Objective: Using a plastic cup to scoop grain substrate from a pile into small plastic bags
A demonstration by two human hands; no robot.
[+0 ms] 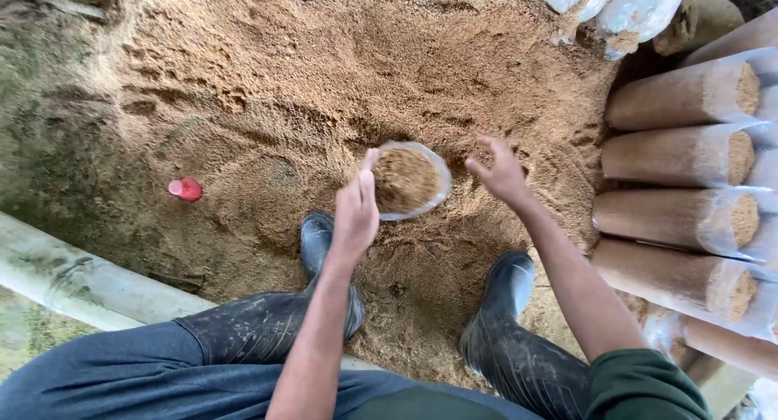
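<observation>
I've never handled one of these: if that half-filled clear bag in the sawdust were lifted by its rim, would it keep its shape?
Probably not. The bag is thin clear plastic, so its rim would likely fold. The sawdust inside looks loose and could sag or spill if tipped. The left hand pinches the rim, and the right hand is just beside it.

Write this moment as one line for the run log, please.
left hand: holds bag rim | right hand: open, above sawdust | bag: upright, part-filled
</observation>
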